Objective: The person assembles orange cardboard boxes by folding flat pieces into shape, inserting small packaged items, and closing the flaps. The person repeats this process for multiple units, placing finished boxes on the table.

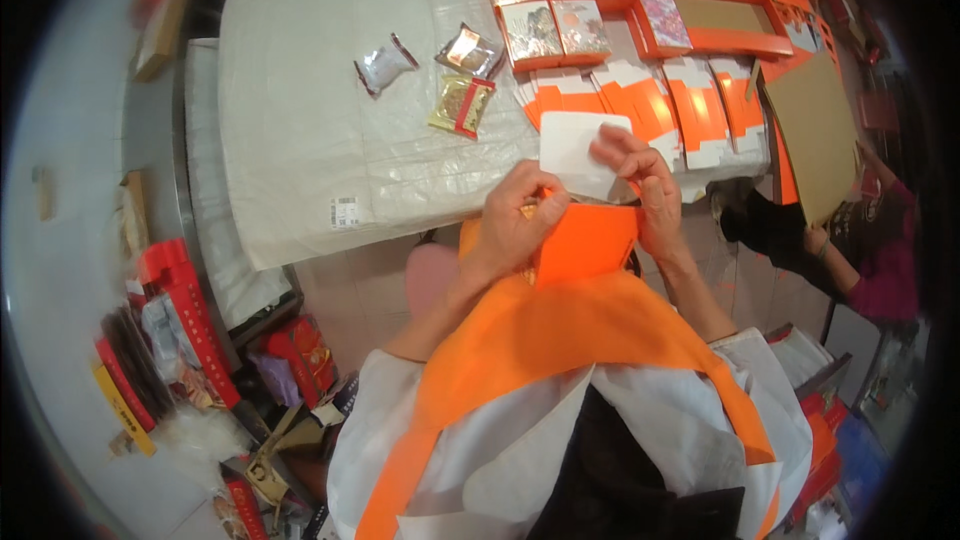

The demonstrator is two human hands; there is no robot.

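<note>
In front of my body I hold an unfolded orange carton (585,245) with a white inner flap (572,140) standing up at its far side. My left hand (520,218) is closed on its left edge, thumb on the orange face. My right hand (652,185) grips the right edge by the fold, its fingers bent over the white flap and partly blurred. Past the hands, flat orange-and-white cartons (700,110) lie in overlapping rows on the table. Three small wrapped packets sit to the left: a pale one (385,65), a dark one (470,50) and a gold-and-red one (462,106).
The table (300,140) has a pale plastic cover. Printed boxes (530,32) stand in orange trays (725,42) at the back. On the right another person (875,260) holds a large brown board (812,140). Red packaging (190,320) and other goods crowd the left side.
</note>
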